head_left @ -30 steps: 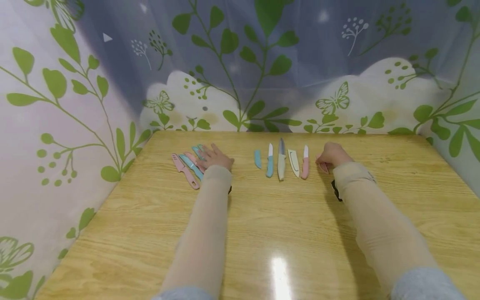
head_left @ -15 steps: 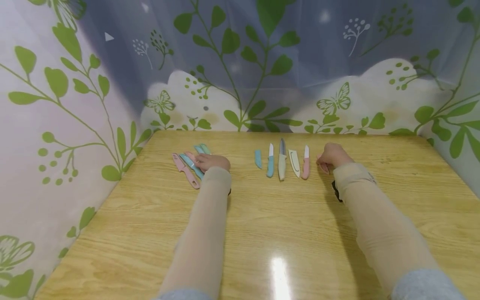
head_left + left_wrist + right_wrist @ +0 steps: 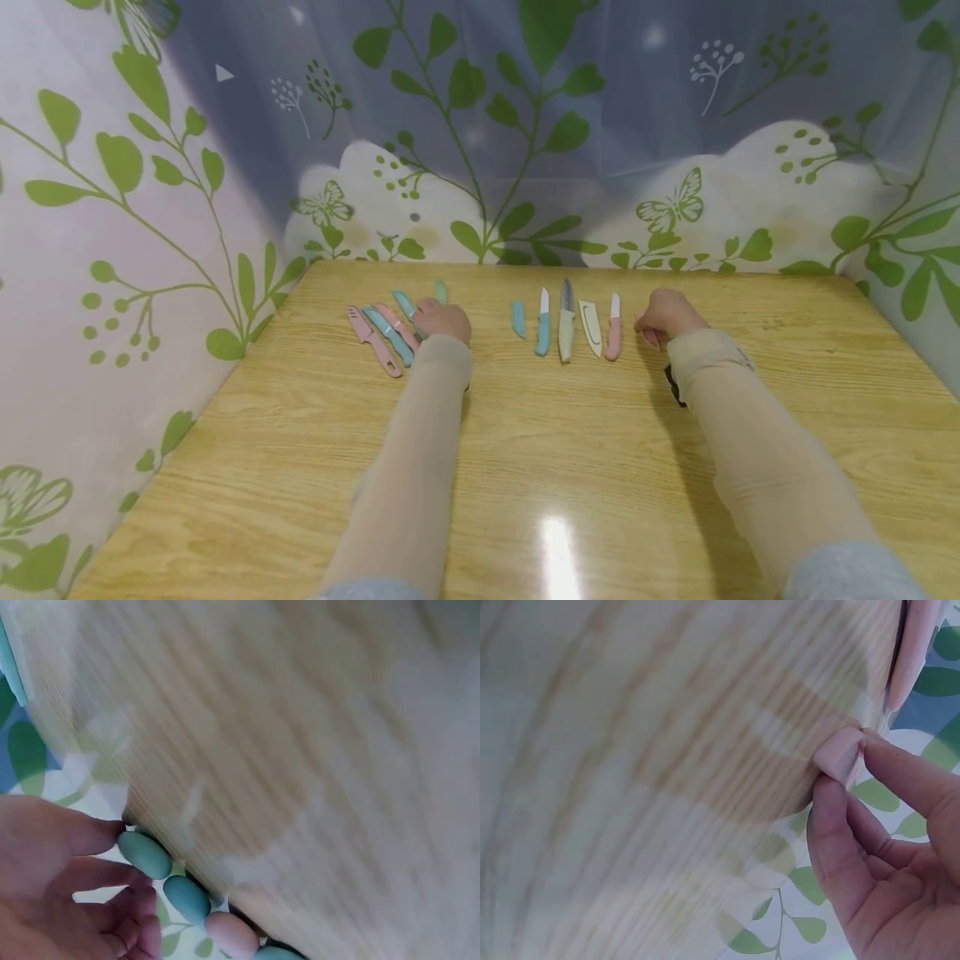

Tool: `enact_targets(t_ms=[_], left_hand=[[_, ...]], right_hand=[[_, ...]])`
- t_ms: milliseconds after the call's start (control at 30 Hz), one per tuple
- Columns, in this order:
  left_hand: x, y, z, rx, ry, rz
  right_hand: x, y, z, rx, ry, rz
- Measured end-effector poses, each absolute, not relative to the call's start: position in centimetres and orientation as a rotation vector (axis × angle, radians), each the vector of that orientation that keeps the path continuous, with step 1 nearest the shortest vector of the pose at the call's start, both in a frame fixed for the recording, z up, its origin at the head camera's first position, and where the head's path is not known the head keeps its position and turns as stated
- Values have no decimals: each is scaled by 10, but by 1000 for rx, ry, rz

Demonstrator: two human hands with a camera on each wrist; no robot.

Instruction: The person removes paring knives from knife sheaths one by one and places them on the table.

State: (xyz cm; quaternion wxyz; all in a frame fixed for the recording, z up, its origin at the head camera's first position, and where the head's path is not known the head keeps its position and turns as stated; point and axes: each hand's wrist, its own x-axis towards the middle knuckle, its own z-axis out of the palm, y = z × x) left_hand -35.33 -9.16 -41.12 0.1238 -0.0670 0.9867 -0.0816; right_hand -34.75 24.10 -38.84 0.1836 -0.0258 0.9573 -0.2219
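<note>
In the head view my left hand [image 3: 444, 321] is at the right end of a fan of knives. Its thumb and fingers pinch the handle of a green knife [image 3: 144, 855], whose far end shows past the knuckles. Close beside it lie a blue knife [image 3: 403, 302], a pink knife [image 3: 396, 323], another blue knife [image 3: 388, 335] and a pink slotted tool [image 3: 375, 342]. My right hand [image 3: 670, 313] pinches a small pink sheath [image 3: 841, 754] between thumb and fingertip, low over the wood. Just left of it lies a pink-handled knife [image 3: 614, 329] with a bare white blade.
Between the hands a blue sheath [image 3: 518, 319], a blue-handled knife [image 3: 542, 325], a cream-handled knife [image 3: 566, 325] with a dark blade and a cream sheath [image 3: 590, 327] lie in a row on the wooden table [image 3: 510, 450]. A leaf-patterned curtain [image 3: 480, 167] rises behind the table.
My left hand, spread over the fan a second ago, has closed on the green knife and moved it right, apart from the others. The right hand has stayed in place with the sheath.
</note>
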Motion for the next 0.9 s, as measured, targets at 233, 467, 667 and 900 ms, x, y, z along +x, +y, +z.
enact_targets(t_ms=[233,467,667,900], left_hand=[[-355,-92,-403,-223,2960,-30],[-359,-90,-397,-324,3015,344],[-354,-90,-390,-176,3103,360],[-340,-86,-378,87,3169,277]], right_hand=[[-345,241,-389,-55,2696,-691],[-340,244,-385,-34,2694,-751],[-338,244,-380,-40,2759,-695],[-332,241,-366,-47,2760,-648]])
